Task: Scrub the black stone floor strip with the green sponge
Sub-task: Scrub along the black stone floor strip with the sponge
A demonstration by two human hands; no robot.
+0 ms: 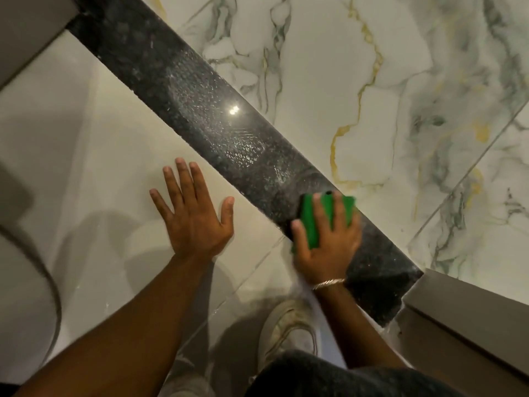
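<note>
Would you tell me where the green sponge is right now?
Lower right in the head view: the green sponge lies on the black stone strip, under the right hand.

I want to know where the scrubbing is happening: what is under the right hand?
Under the right hand lies the green sponge, pressed flat on the black stone strip. The stone directly beneath the sponge is covered, so its state cannot be seen.

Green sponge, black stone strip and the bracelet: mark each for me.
green sponge (310,222): head view, on the green face showing between the fingers.
black stone strip (200,93): head view, on the soapy middle stretch.
bracelet (329,283): head view, on the chain across the right wrist.
</note>
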